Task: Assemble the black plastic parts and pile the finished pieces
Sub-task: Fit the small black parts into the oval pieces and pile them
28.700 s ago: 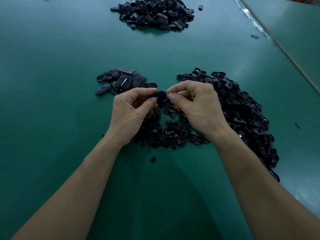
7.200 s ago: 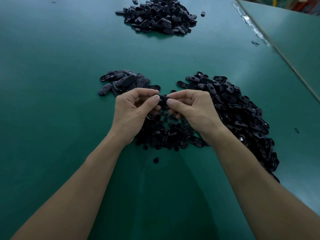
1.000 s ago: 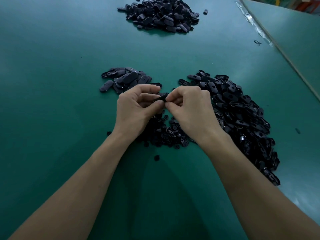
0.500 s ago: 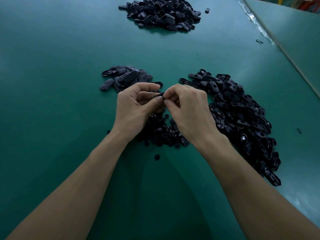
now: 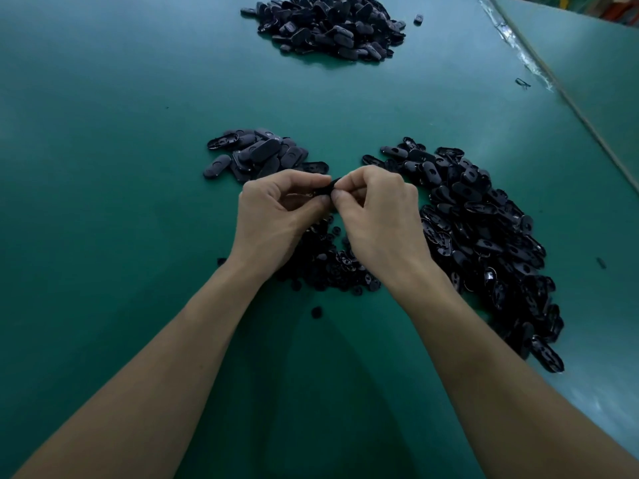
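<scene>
My left hand [image 5: 276, 216] and my right hand [image 5: 377, 216] meet above the green table, fingertips together, both pinching one small black plastic part [image 5: 331, 186] that is mostly hidden between them. Below my hands lies a heap of small round black pieces [image 5: 332, 267]. To the right spreads a big pile of black oval shells [image 5: 484, 229]. Just beyond my left hand sits a small pile of oval pieces [image 5: 259, 155].
A larger heap of black oval pieces [image 5: 328, 25] lies at the far edge of the green table [image 5: 103, 167]. One loose round piece [image 5: 316, 312] sits near me between my forearms. A table seam with a shiny strip [image 5: 518, 53] runs along the far right.
My hands have closed in tighter on the part and shifted slightly away from me over the last second; the piles look the same.
</scene>
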Demonstrator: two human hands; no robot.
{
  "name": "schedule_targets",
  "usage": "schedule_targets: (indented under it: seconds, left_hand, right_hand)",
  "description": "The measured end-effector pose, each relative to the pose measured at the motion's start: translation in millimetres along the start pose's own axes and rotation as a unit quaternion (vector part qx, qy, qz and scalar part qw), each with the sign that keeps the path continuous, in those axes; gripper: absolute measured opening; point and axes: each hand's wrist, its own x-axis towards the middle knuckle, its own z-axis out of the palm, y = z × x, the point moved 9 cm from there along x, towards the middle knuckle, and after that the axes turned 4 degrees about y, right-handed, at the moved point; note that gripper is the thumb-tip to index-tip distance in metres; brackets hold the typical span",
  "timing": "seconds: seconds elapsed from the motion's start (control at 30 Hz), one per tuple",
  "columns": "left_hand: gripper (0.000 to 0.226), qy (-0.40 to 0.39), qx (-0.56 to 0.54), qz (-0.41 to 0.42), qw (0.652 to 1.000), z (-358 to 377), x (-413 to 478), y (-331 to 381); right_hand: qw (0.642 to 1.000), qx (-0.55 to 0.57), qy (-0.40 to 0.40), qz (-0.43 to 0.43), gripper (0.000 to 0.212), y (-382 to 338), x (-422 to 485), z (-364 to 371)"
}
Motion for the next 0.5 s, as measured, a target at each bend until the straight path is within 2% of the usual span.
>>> schedule_targets:
  seconds: [0.27,0.5]
  left_hand:
    - [0.021,0.015,0.013,0.003,1.0,-2.9,1.4,-0.3]
    - [0.026,0.003,0.005,-0.003,1.0,-0.2,0.9,2.2]
  right_hand:
    - [1.0,0.005,0.012,-0.017,0.016,-6.7,-7.2,-2.0]
    - [0.998,0.021,0.0,-0.059,0.015,-8.1,-3.8,-7.7]
